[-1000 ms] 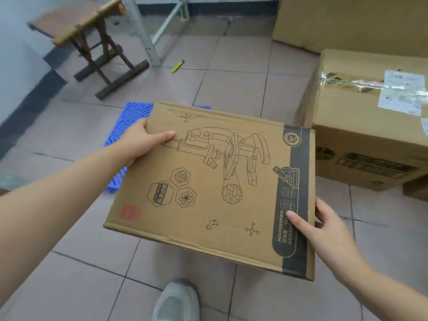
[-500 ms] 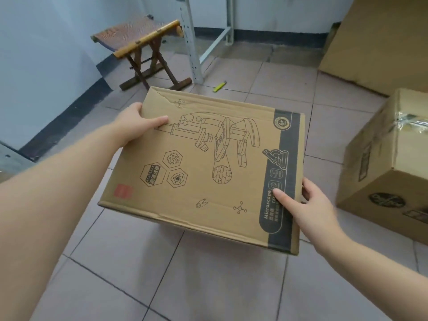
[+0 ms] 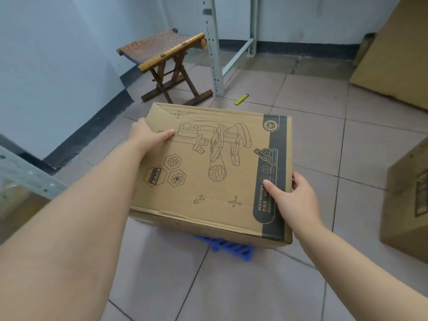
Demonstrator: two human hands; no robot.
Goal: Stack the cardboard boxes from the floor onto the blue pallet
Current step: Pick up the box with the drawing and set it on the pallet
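A flat cardboard box (image 3: 208, 172) printed with a microscope drawing and a dark stripe is held level in front of me. My left hand (image 3: 148, 137) grips its far left edge, thumb on top. My right hand (image 3: 291, 198) grips its near right edge over the dark stripe. The box is directly above the blue pallet (image 3: 228, 247); only a small near corner of the pallet shows under the box's front edge. I cannot tell whether the box touches the pallet.
A folding wooden stool (image 3: 166, 63) stands at the back left by the wall. A grey metal rack post (image 3: 214, 45) rises behind it, a yellow marker (image 3: 241, 99) beside its foot. A large cardboard box (image 3: 407, 205) sits on the right, a leaning cardboard sheet (image 3: 396, 54) beyond.
The box has moved forward and down over the blue pallet, which it now nearly hides. Both hands keep the same grip. The view has tilted up, bringing the stool closer.
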